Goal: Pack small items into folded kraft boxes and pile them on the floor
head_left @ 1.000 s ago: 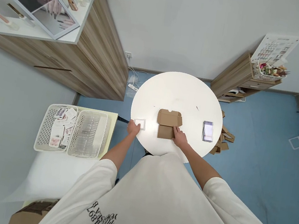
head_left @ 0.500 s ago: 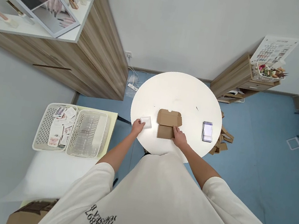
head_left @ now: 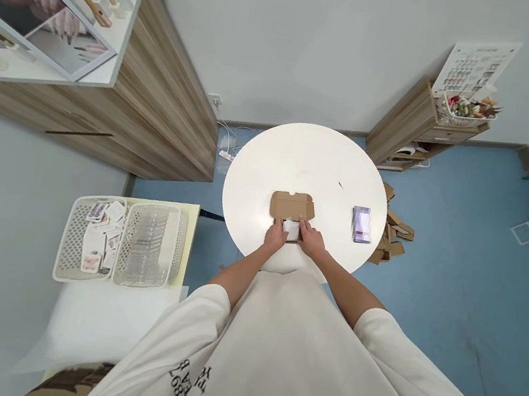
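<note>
On the round white table point(head_left: 264, 157), a small brown cardboard box point(head_left: 289, 206) lies with its lid folded back, away from me. A flat white wrapped packet point(head_left: 292, 231) sits in the box's near half, between my hands. My left hand point(head_left: 276, 234) is closed on the packet's left side, thumb on top. My right hand point(head_left: 312, 239) grips the right side of the box, its fingers reaching beside the packet. The hands partly cover the box's sides.
A phone-like object point(head_left: 362, 225), its face pixelated, lies at the table's right. Left stand two white baskets point(head_left: 64, 246) point(head_left: 179, 251), with cards and clear plastic pieces. Cardboard pieces point(head_left: 392, 236) lie on the floor at right. A wooden cabinet point(head_left: 169, 101) stands at the back left.
My left hand has brought the white packet rightward from the table's left edge into the open box. My right hand stays at the box's right side. The view has shifted slightly.
</note>
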Motion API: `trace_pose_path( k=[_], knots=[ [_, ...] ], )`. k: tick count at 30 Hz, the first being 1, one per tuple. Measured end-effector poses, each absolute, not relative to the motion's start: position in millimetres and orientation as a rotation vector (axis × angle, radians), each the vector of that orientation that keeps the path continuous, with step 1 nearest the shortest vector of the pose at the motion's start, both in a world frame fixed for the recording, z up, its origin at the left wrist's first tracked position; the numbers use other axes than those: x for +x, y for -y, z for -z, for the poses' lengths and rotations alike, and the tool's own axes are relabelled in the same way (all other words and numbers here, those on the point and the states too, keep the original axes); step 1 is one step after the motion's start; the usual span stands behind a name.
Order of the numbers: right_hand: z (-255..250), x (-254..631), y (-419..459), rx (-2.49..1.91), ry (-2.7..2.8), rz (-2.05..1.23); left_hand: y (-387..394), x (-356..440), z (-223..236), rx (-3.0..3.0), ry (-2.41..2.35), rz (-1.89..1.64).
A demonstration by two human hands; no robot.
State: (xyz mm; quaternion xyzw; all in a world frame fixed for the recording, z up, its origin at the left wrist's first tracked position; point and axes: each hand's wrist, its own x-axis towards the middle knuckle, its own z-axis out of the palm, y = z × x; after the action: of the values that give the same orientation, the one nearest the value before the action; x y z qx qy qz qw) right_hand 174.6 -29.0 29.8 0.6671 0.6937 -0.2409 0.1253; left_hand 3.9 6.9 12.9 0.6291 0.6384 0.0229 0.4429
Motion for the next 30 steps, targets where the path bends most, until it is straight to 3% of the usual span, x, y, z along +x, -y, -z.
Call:
trace_pose_path(
  k=[5, 10, 17, 20, 25, 30],
  knots=[
    [-29, 178, 30, 1.933, -2.03, 0.708, -2, 5, -20, 1.965, -1.555, 0.0],
    [-28, 180, 30, 1.937, -2.058, 0.718, 9, 2, -24, 2.286, -1.147, 0.118],
    [-29, 189, 38, 1.948, -2.158, 0.764, 15, -5, -19, 2.302, -1.068, 0.15],
    [-28, 199, 39, 2.22, -2.121, 0.821, 5, -13, -20, 2.147, -1.227, -0.028],
    [-28, 216, 15, 2.748, -1.557, 1.31, -36, -24, -20, 1.462, -1.824, -0.391],
    [-37, 216, -10, 2.775, -1.435, 1.768, -68, -24, -18, 1.091, -1.687, -0.414]
  ],
)
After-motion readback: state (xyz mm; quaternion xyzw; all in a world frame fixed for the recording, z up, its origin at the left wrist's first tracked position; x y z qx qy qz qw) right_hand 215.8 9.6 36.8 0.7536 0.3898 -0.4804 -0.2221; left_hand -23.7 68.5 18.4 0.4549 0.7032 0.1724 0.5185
